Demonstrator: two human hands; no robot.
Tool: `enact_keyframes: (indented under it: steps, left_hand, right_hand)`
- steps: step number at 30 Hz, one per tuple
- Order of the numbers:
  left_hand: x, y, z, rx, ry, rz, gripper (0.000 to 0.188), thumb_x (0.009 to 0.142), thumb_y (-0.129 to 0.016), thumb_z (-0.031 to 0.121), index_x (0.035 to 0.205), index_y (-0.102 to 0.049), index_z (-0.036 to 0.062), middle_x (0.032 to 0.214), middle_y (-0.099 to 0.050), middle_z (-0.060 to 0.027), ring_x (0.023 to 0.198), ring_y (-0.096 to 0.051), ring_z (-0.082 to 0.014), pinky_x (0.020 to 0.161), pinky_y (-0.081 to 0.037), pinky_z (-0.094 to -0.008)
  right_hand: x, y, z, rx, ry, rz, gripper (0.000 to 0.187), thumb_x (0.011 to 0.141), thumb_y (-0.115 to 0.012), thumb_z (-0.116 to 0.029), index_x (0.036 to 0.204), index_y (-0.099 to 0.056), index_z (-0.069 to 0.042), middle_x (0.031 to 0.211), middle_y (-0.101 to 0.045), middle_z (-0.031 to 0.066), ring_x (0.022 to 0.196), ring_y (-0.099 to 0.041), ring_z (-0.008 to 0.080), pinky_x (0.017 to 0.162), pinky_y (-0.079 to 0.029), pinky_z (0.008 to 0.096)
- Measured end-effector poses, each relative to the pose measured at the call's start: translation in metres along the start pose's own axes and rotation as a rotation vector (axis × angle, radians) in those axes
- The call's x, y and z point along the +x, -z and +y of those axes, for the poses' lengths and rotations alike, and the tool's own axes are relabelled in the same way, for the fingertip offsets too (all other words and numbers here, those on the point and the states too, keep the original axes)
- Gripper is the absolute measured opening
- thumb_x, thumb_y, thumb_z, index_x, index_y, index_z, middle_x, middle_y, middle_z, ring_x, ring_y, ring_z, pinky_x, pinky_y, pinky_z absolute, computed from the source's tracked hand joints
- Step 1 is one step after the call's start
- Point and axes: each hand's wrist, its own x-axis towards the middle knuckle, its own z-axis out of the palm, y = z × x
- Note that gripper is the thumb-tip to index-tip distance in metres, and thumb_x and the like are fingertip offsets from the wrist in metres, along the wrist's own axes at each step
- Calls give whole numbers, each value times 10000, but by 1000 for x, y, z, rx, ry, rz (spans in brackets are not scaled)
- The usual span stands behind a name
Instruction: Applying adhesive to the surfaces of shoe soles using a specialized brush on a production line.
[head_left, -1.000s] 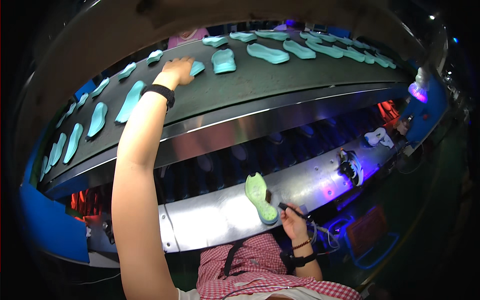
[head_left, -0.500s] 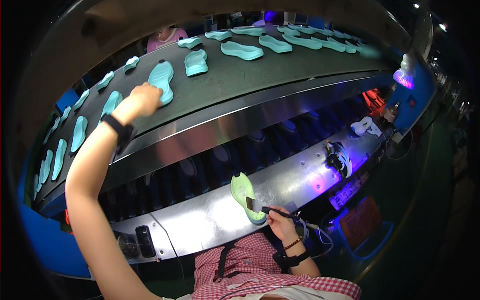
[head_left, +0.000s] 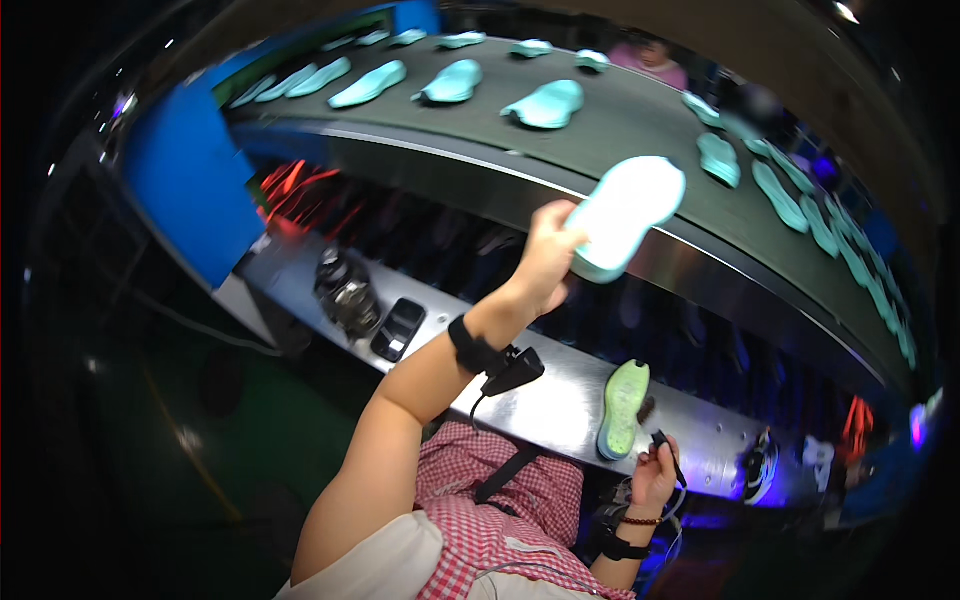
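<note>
My left hand [head_left: 545, 255] grips one end of a pale turquoise shoe sole [head_left: 632, 210], raised over the front edge of the conveyor belt [head_left: 640, 130]. Bright light washes out much of its top. A lime-green sole [head_left: 624, 408] lies on the metal ledge [head_left: 540, 412] below. Just to the right of it, my right hand [head_left: 655, 476] is closed around the black handle of a brush [head_left: 661, 441]. Its dark bristles sit beside the green sole's edge; whether they touch it I cannot tell.
More turquoise soles [head_left: 548, 104] lie spread along the belt. A glass jar [head_left: 346, 295] and a black phone-like device [head_left: 398, 329] stand on the ledge's left. At its right are a black-and-white shoe [head_left: 761, 466] and a white piece [head_left: 818, 462]. A person [head_left: 648, 65] is across the belt.
My left hand has lifted a turquoise sole off the belt and brought it nearer. My view has swung to the left. The brush has moved from on the green sole to beside it.
</note>
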Motion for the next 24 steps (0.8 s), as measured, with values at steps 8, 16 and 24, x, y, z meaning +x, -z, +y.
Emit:
enact_keyframes:
  steps: [8,16,24]
  left_hand:
    - [-93,70,8,-483,748,-417,611,779,-564,398,1218,-379,16,1154,-504,-161,996,-548,-255,860,-436,-403]
    - [-139,89,-42,-192,778,-217,599,830,-423,537,1185,-440,55,1096,-527,-93,964,-515,-184,857,-415,-349]
    - [-169,82,-74,-628,673,1,758,794,-209,669,1248,-379,86,1173,-490,-105,1027,-504,-265,885,-404,-426]
  right_hand:
    - [-7,2,-6,-23,22,-14,227,829,-520,-68,1055,-529,-44,886,-601,57,720,-555,123,578,-440,235]
    - [-21,-27,6,0,-32,-251,247,809,-531,-69,1055,-532,-47,918,-603,63,742,-555,142,640,-418,253]
    - [-25,-102,51,-183,-212,-247,200,727,-587,24,927,-570,34,824,-586,80,741,-548,152,679,-440,248]
